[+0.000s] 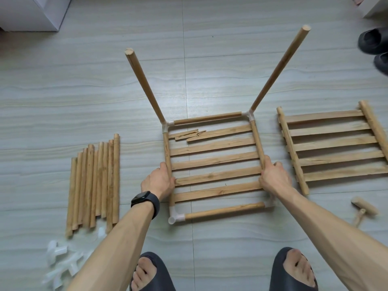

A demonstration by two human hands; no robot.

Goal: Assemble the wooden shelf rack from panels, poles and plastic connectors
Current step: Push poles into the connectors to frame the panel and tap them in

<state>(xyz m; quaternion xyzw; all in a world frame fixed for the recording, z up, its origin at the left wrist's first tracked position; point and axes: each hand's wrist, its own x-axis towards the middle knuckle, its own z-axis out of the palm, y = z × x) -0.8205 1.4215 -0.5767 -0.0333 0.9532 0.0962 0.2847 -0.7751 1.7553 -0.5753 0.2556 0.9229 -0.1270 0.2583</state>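
On the floor (84, 91), left hand (158, 181) and right hand (273, 177) clasp the side rails (257, 141) of the slatted panel (214, 161), likely steadying it for more poles (94, 185).

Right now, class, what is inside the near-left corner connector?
Two poles plug into the near-left corner connector: the front pole and the left side pole. Its third socket is empty. The plastic covers the pole ends.
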